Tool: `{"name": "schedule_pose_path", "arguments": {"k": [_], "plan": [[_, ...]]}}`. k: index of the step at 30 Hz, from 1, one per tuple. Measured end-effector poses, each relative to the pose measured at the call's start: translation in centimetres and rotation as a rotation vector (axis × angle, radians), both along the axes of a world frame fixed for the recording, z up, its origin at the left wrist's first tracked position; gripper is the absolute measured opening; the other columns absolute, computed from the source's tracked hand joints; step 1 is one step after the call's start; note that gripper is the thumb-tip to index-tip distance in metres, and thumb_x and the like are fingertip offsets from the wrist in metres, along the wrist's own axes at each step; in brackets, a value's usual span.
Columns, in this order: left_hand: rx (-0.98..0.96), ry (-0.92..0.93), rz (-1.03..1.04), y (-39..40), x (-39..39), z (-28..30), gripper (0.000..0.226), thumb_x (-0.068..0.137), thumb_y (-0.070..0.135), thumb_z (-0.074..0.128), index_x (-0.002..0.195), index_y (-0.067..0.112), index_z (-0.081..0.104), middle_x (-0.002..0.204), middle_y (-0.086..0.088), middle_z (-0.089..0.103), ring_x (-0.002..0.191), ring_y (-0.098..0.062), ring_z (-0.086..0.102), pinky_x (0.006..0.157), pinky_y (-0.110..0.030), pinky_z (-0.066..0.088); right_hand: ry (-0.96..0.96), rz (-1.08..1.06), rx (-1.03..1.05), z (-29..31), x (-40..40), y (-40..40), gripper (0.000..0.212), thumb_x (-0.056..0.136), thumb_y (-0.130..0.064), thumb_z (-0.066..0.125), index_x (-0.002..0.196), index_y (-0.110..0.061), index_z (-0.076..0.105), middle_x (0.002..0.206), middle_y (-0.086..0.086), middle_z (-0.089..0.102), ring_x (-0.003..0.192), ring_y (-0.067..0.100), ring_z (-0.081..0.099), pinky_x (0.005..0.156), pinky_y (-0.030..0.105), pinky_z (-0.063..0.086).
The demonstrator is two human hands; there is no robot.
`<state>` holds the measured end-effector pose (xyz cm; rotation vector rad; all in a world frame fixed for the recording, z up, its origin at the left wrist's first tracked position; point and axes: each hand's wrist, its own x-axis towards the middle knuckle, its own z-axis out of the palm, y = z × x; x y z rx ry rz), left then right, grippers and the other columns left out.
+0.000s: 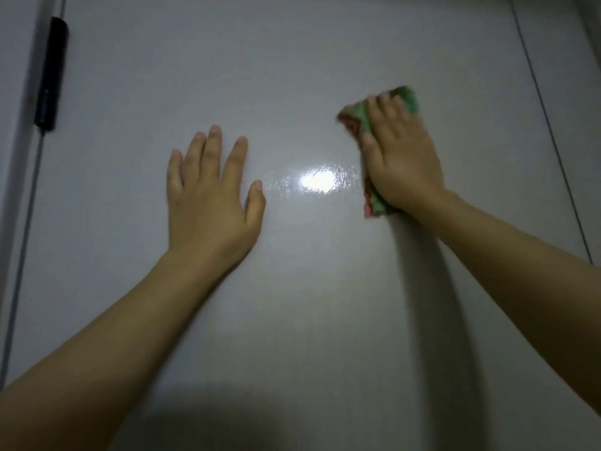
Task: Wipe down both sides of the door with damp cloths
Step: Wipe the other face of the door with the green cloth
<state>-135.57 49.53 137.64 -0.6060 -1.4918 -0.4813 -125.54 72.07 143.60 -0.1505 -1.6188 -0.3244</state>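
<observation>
A pale grey glossy door [292,76] fills the view. My left hand [208,200] lies flat against it with fingers spread and nothing in it. To its right, my right hand [400,157] presses a green and red cloth [361,120] against the door; the cloth sticks out above the fingers and below the palm. Between the two hands a bright light reflection shows wet streaks on the door's surface.
A black hinge [52,73] sits on the door's left edge, beside the frame [13,125]. A thin dark line [553,131] runs diagonally down the right side. Shadows of my arms fall on the lower door.
</observation>
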Motion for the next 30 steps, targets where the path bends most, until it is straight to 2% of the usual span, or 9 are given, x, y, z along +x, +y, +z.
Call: {"name": "schedule_pose_path", "arguments": {"k": [3, 7, 10, 16, 18, 21, 23, 26, 30], "plan": [[0.019, -0.024, -0.006, 0.3, 0.5, 0.0, 0.066, 0.092, 0.046, 0.023, 0.150, 0.015, 0.025, 0.158, -0.014, 0.015, 0.146, -0.028, 0.008, 0.118, -0.044, -0.002, 0.083, 0.040, -0.164, 0.2, -0.6, -0.4, 0.054, 0.102, -0.032, 0.019, 0.151, -0.014, 0.010, 0.159, 0.006, 0.009, 0.146, 0.019, 0.003, 0.119, 0.034, -0.002], [0.093, -0.104, -0.012, 1.9, 1.5, 0.4, 0.072, 0.089, 0.053, 0.019, 0.149, 0.013, 0.022, 0.159, -0.016, 0.009, 0.147, -0.030, 0.001, 0.118, -0.048, -0.003, -0.055, 0.059, 0.245, -6.7, -1.0, -1.7, 0.054, 0.098, -0.033, 0.026, 0.148, -0.013, 0.024, 0.155, 0.007, 0.024, 0.145, 0.021, 0.015, 0.119, 0.038, 0.008], [0.119, -0.138, 0.010, 2.9, 1.8, 0.4, 0.079, 0.086, 0.058, 0.020, 0.150, 0.010, 0.018, 0.159, -0.018, 0.003, 0.147, -0.031, -0.004, 0.117, -0.048, -0.006, -0.152, 0.027, 0.425, -6.2, 0.7, 1.3, 0.052, 0.097, -0.031, 0.029, 0.145, -0.010, 0.030, 0.152, 0.010, 0.029, 0.142, 0.024, 0.021, 0.118, 0.040, 0.013], [0.113, -0.164, 0.023, 3.0, 1.8, 0.1, 0.083, 0.086, 0.062, 0.022, 0.152, 0.012, 0.011, 0.160, -0.015, -0.004, 0.146, -0.027, -0.012, 0.117, -0.047, -0.010, 0.108, 0.045, -0.199, 0.3, 1.7, 4.3, 0.054, 0.101, -0.032, 0.020, 0.151, -0.011, 0.013, 0.158, 0.009, 0.012, 0.146, 0.021, 0.006, 0.119, 0.035, 0.000], [0.135, -0.169, -0.022, 3.8, 2.4, 0.0, 0.080, 0.087, 0.058, 0.024, 0.151, 0.013, 0.013, 0.160, -0.015, -0.003, 0.147, -0.025, -0.011, 0.117, -0.048, -0.010, 0.077, 0.040, -0.072, -2.3, 1.0, 2.7, 0.056, 0.099, -0.033, 0.020, 0.150, -0.009, 0.017, 0.157, 0.011, 0.016, 0.145, 0.024, 0.010, 0.119, 0.036, 0.001], [0.107, -0.109, -0.033, 5.7, 3.9, -0.3, 0.072, 0.088, 0.052, 0.025, 0.151, 0.017, 0.017, 0.160, -0.013, 0.001, 0.147, -0.024, -0.004, 0.116, -0.046, -0.009, -0.136, 0.037, 0.335, -7.8, 1.0, 2.3, 0.055, 0.098, -0.034, 0.025, 0.148, -0.012, 0.024, 0.155, 0.008, 0.022, 0.145, 0.022, 0.013, 0.119, 0.039, 0.007], [0.054, -0.077, -0.036, 7.2, 5.0, -0.5, 0.070, 0.089, 0.050, 0.025, 0.151, 0.019, 0.017, 0.160, -0.010, 0.004, 0.147, -0.022, 0.000, 0.117, -0.045, -0.009, -0.240, 0.011, 0.481, -7.4, 2.4, 4.3, 0.054, 0.098, -0.033, 0.027, 0.148, -0.013, 0.026, 0.154, 0.007, 0.023, 0.144, 0.022, 0.016, 0.118, 0.040, 0.010], [-0.018, -0.058, -0.087, 8.8, 6.2, -0.7, 0.068, 0.090, 0.047, 0.026, 0.152, 0.021, 0.017, 0.161, -0.007, 0.005, 0.148, -0.020, 0.001, 0.118, -0.042, -0.008, -0.103, 0.016, 0.299, -2.6, 3.8, 7.2, 0.052, 0.097, -0.029, 0.032, 0.144, -0.004, 0.034, 0.150, 0.016, 0.030, 0.141, 0.030, 0.025, 0.117, 0.043, 0.014], [-0.082, -0.054, -0.106, 10.7, 7.3, -1.2, 0.065, 0.092, 0.045, 0.024, 0.153, 0.024, 0.014, 0.161, -0.004, 0.005, 0.148, -0.019, 0.002, 0.118, -0.041, -0.006, 0.055, 0.046, -0.102, 0.2, 3.3, 7.5, 0.054, 0.101, -0.032, 0.021, 0.150, -0.011, 0.015, 0.158, 0.009, 0.014, 0.146, 0.022, 0.007, 0.119, 0.036, 0.002]]}}
